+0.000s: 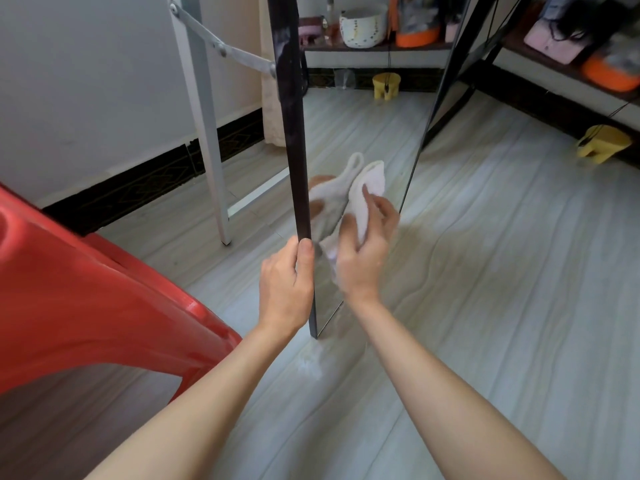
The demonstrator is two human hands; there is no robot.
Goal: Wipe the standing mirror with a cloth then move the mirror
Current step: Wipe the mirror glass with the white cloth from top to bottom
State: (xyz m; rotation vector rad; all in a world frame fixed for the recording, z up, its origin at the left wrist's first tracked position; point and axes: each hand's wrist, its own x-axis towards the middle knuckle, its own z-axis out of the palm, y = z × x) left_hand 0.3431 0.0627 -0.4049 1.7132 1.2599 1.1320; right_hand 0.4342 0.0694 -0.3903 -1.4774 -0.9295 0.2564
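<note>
Pale floor [485, 271], mirror [363, 133] standing on it. Left hand [285, 285] grips its frame to steady it. Right hand [363, 251] clutches the cloth [367, 192] against the glass, wiping.

Both bare forearms reach forward; the left hand [287, 285] has its fingers curled, as does the right hand [363, 258].

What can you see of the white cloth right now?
The white cloth looks like soft terry fabric, bunched and folded. The right hand grips it and presses it against the glass of the standing mirror, low near the black frame edge. Its upper end sticks up past the fingers, and its reflection shows beside it.
</note>
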